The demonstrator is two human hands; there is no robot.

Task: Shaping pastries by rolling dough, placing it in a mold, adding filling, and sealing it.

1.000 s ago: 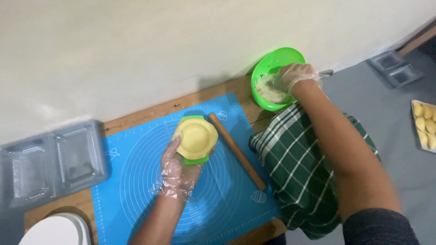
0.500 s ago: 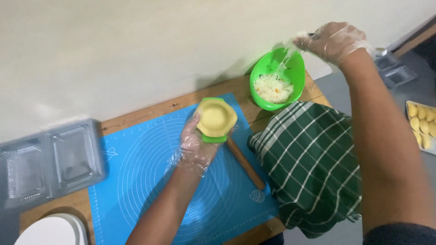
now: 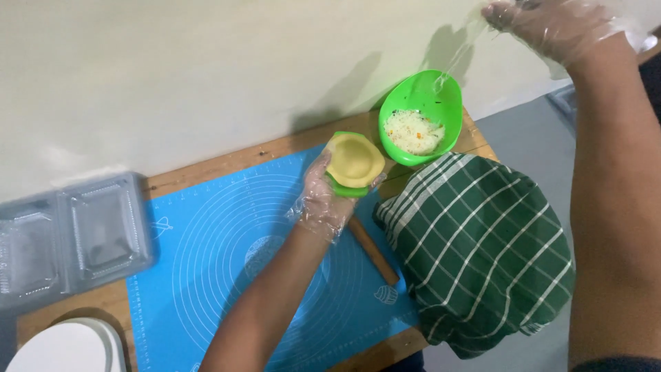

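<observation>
Two gloved hands work: the left hand [image 3: 323, 200] grips the green mould [image 3: 353, 165] with dough beside the filling bowl [image 3: 416, 117]; the right hand [image 3: 551, 24] hovers raised, fingers loosely spread. The mould is best kept level.

A plain cream wall [image 3: 172, 76] rises behind a wooden table [image 3: 227, 160], with soft shadows cast on it. Grey floor [image 3: 544, 148] shows at the right. Light is even and dim, indoors.

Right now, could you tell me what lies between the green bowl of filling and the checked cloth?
Nothing: in the head view the green bowl sits right against the checked cloth.
</observation>
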